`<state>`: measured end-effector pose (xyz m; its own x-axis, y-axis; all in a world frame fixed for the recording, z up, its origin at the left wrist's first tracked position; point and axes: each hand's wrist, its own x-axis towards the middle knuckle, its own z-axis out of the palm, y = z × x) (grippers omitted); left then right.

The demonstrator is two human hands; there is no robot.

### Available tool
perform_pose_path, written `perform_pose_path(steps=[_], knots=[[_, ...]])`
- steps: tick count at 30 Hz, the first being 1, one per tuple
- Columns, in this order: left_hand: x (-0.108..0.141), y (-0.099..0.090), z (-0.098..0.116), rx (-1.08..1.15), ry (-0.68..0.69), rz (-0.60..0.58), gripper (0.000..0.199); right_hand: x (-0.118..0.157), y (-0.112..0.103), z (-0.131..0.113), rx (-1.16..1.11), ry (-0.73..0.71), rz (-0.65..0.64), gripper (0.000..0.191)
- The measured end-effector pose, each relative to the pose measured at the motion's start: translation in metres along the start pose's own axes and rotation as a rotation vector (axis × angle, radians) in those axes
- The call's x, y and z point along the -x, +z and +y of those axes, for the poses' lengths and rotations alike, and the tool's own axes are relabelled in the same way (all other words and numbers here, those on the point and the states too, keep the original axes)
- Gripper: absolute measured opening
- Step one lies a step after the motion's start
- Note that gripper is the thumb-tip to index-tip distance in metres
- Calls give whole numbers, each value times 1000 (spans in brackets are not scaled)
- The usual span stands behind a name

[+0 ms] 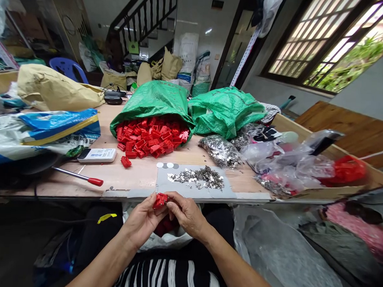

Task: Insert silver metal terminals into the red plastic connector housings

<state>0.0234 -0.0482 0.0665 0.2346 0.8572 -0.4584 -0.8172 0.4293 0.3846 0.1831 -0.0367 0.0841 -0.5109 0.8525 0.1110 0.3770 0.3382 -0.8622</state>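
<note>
My left hand [144,219] is closed around a small red plastic block [160,201], just past the table's front edge. My right hand [187,214] has its thumb and forefinger pinched at the block's right end. A tiny bright glint shows there, too small to name. Beyond my hands, a pile of small silvery metal pieces [205,178] lies on a grey sheet [164,186]. Many red blocks like the held one [153,135] spill from a green woven sack [155,97]. Below my hands, a white bag [177,240] sits in my lap with red inside.
At left are a white device [97,155], a red-tipped lever [95,181] and a blue-white bag [52,129]. On the right, a clear bag of metal pieces [221,151] lies before another green sack [226,111]. Plastic bags fill a wooden-edged corner [335,192].
</note>
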Motion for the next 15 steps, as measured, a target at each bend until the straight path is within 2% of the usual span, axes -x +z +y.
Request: perform_pose_path(steps=[4,8,12,15], knots=[[0,2,-2,34,-8,16,24,0,0,1,26,-6,15,25],[-1,1,-7,29,43,34,20,-1,4,7,98,-13,101,28],[-1,0,-11,10,56,0,14,-6,9,20,-66,32,151,38],[-4,-10,-13,-52,94,-44,11,-10,10,29,-170,85,115,40]])
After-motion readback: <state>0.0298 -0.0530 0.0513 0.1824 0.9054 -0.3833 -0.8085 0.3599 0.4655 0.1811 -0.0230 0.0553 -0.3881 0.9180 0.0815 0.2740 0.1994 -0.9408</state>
